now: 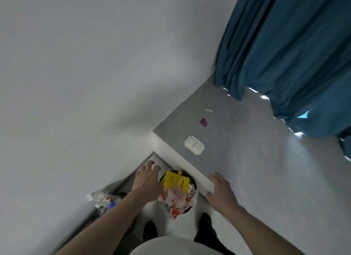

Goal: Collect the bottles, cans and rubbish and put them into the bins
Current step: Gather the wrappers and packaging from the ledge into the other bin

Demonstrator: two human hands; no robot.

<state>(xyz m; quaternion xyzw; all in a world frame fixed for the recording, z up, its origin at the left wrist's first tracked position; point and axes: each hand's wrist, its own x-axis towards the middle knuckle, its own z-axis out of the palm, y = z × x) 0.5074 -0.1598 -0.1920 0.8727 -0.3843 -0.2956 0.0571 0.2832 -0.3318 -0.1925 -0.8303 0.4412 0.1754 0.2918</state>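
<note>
A round black bin (194,180) stands on the floor in the corner below me, heaped with rubbish: a yellow packet (175,181) on top, pink and red-white wrappers (177,201) under it. My left hand (148,180) hovers just left of the bin, fingers spread, holding nothing. My right hand (221,192) rests flat and empty on the edge of the grey ledge (247,159). A second bin (108,203) to the left holds clear plastic bottles, one with a blue cap.
On the grey ledge lie a white plastic tray (194,145), a small purple object (203,122) and a small white scrap (209,110). A blue curtain (294,55) hangs at the upper right. A white wall (76,84) fills the left. My dark shoes (150,230) stand before the bins.
</note>
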